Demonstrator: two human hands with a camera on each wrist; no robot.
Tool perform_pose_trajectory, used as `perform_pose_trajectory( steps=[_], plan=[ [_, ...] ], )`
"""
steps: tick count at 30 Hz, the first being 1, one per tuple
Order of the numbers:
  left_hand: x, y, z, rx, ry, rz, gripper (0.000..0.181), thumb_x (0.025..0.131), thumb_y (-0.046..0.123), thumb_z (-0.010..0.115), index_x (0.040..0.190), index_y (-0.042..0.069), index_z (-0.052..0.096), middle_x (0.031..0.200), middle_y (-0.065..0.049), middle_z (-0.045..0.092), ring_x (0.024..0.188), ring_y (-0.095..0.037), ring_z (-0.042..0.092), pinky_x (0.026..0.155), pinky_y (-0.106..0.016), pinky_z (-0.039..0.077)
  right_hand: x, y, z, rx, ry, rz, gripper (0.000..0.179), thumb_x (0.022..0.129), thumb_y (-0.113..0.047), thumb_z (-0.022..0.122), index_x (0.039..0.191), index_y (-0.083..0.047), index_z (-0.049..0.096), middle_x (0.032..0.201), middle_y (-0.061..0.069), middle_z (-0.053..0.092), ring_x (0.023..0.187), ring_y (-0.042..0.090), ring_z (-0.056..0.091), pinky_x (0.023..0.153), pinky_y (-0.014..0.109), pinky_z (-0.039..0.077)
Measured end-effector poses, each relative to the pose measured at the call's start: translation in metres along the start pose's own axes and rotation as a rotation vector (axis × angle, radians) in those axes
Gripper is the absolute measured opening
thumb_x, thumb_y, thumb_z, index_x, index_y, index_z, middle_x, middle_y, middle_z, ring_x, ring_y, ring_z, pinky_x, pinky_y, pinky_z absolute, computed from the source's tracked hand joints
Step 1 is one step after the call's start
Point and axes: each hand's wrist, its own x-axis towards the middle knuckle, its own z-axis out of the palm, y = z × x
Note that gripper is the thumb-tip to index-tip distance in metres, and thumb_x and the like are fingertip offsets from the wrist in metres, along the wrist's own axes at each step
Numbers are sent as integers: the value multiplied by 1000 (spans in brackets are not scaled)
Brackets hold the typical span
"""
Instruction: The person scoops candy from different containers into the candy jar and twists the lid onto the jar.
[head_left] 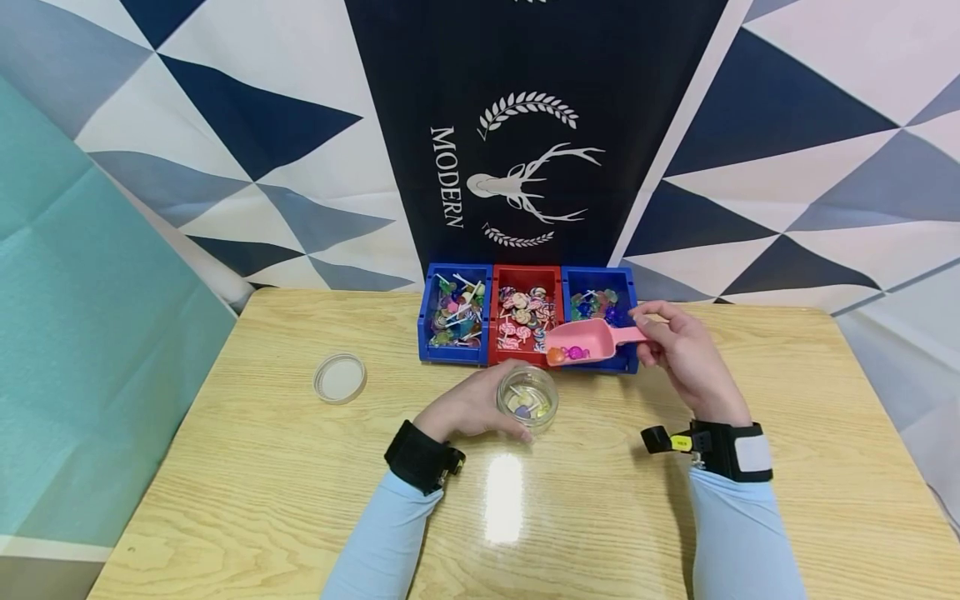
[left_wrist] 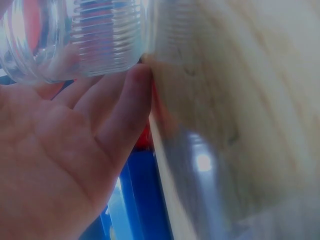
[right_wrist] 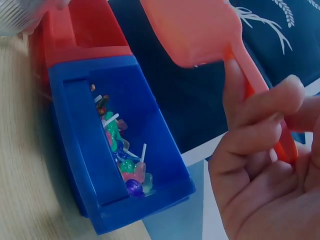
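Two pale blue sleeves [head_left: 386, 533] are lying nearest, over the wooden table [head_left: 600, 533]. Just beyond, the left hand [head_left: 476, 404] is gripping a glass jar [left_wrist: 107, 37] between curled fingers and thumb; the jar is seemingly standing on the wood, mouth upward, and a few small candies [head_left: 527, 407] are lying inside. Well apart to its left, a round lid [head_left: 340, 379] is resting flat.

Slightly farther out, the right hand [head_left: 686, 354] is pinching the handle of a pink scoop [head_left: 596, 333] between thumb and fingers. The scoop is carrying orange and magenta candies [head_left: 575, 352] close to its lip, which is pointing left, near the jar's rim. If a pour is coming, the right hand should be keeping the bowl level until the lip is sitting squarely over the mouth; with the load gathering so far forward, an early tilt would be risking spills. The left hand should be holding the jar steady, its fingers staying below the rim.

Behind, three bins are standing side by side: left blue bin [head_left: 455, 357], red bin [head_left: 527, 271], right blue bin [right_wrist: 85, 130]. A black panel [head_left: 540, 50] is hanging farthest away.
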Motion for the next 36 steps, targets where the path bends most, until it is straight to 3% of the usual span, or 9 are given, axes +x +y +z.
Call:
perform_pose_trajectory(
  steps=[8, 12, 22, 29, 36],
  plan=[
    [0, 0, 0, -2, -3, -19, 92, 65, 31, 96, 143, 24, 46, 132, 6, 57, 125, -15, 50, 108, -42, 39, -3, -6, 11, -313, -95, -20, 21, 107, -24, 48, 115, -5, 54, 70, 4, 53, 57, 19, 52, 60, 29, 44],
    [0, 0, 0, -3, -8, -21, 93, 66, 33, 95, 144, 24, 45, 134, 7, 56, 124, -14, 49, 109, -42, 38, -5, -12, 20, -411, -139, -25, 24, 107, -24, 48, 117, -3, 53, 70, 8, 53, 60, 27, 53, 61, 32, 45],
    [-1, 1, 0, -19, -11, -29, 93, 67, 33, 95, 144, 25, 45, 135, 6, 55, 127, -16, 48, 110, -44, 37, -14, -22, 30, -577, -146, -98, 21, 106, -28, 50, 113, -10, 57, 66, 12, 54, 56, 27, 53, 49, 33, 39],
    [-1, 1, -1, -25, -11, -29, 92, 66, 31, 95, 144, 25, 45, 134, 5, 56, 125, -16, 50, 109, -44, 38, -21, -31, 36, -617, -145, -129, 19, 105, -23, 53, 114, -8, 59, 66, 10, 55, 55, 24, 53, 45, 31, 35],
    [-1, 0, -1, -33, -8, -1, 91, 66, 27, 95, 143, 25, 46, 135, 5, 56, 127, -14, 49, 110, -42, 37, -21, -30, 28, -619, -50, -186, 24, 106, -23, 50, 115, -3, 59, 71, 12, 59, 59, 24, 56, 49, 30, 41]
  ],
)
